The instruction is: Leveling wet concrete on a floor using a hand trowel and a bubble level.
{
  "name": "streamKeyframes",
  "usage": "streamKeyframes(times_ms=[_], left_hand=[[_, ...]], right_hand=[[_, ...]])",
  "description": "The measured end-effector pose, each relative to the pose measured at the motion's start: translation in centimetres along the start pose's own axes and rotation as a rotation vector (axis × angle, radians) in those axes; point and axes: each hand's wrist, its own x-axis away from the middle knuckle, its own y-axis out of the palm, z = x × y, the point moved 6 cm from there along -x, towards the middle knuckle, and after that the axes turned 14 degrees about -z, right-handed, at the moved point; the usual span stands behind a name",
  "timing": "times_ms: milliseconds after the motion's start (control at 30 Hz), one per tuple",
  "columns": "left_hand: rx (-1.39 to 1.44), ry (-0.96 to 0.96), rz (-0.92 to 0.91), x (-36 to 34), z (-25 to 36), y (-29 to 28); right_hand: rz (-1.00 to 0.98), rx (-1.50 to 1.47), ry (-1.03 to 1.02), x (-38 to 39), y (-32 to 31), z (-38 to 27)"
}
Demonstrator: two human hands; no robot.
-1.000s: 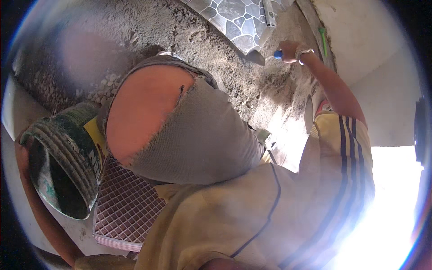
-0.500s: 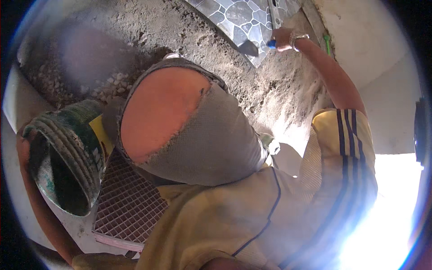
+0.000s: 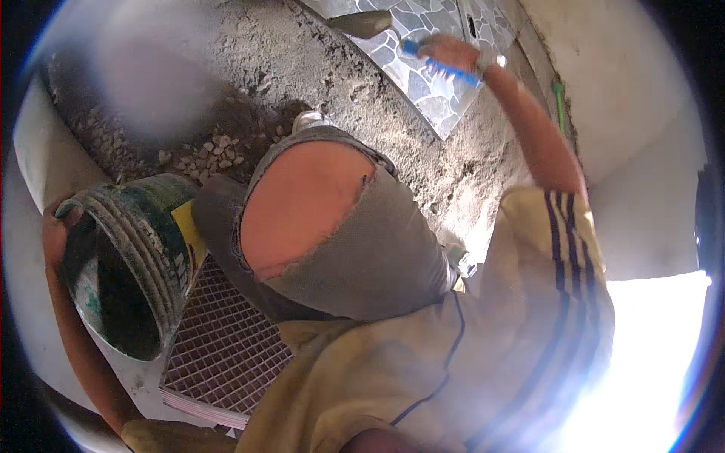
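A worker's right hand (image 3: 451,53), grip closed around a blue-handled trowel (image 3: 365,24) near twelve o'clock, reaches over stone-patterned tile (image 3: 434,107); the left hand (image 3: 55,235) clasps a green bucket (image 3: 162,208) at nine. Trowelling the rough bed (image 3: 359,94) seems under way, apparently calling next for wrist control.

A yellowish shirt (image 3: 362,370) with dark sleeve stripes (image 3: 575,249) tops grey, knee-torn trousers (image 3: 377,260).
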Motion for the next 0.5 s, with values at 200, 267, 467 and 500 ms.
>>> streamKeyframes(times_ms=[200,267,467,500], left_hand=[[-0.087,0.06,0.022,-1.0,2.4,0.8],[-0.089,0.076,0.038,-0.4,3.8,0.7],[-0.029,0.076,-0.055,-0.9,2.2,0.5],[-0.104,0.017,-0.045,-0.9,2.7,0.5]], right_hand=[[-0.011,-0.258,0.187,1.9,13.7,2.2],[0.349,-0.053,0.034,1.9,16.7,4.6],[0.062,-0.593,0.226,2.3,20.8,6.3],[0.198,-0.282,0.067,2.2,20.3,6.6]])
